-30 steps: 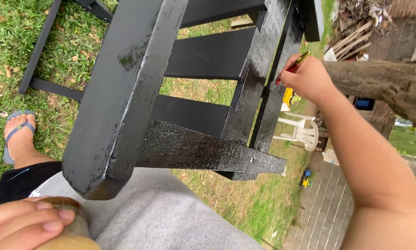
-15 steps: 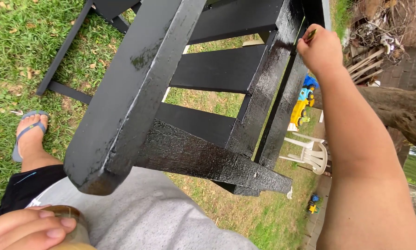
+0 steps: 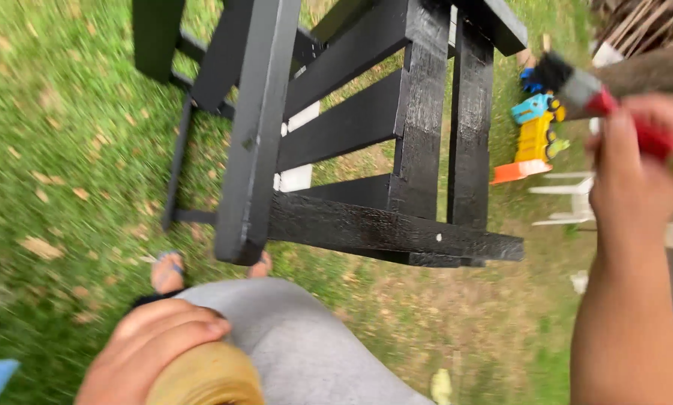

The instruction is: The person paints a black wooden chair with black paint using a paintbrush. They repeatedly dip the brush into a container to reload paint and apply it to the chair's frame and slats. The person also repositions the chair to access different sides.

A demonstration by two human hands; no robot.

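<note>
Gripping a tan, rounded container (image 3: 205, 375) low against my grey-clad lap (image 3: 306, 345), my left hand (image 3: 152, 345) has its fingers curled over the top of it, on the near side of the black wooden frame (image 3: 366, 150). My right hand (image 3: 636, 169), raised off to the right of the frame and clear of its slats, is closed around the red handle of a paintbrush (image 3: 599, 94), bristles dark and pointing back toward the wood. Below the frame's near rail, my sandalled foot (image 3: 167, 271) rests on the grass (image 3: 59, 187). Beyond the frame lie a yellow toy truck (image 3: 535, 135) and a white plastic chair (image 3: 569, 199). The slats look glossy and possibly wet; a loaded brush carried this loosely could drip on my lap, and the container could tip if my grip slackens.
</note>
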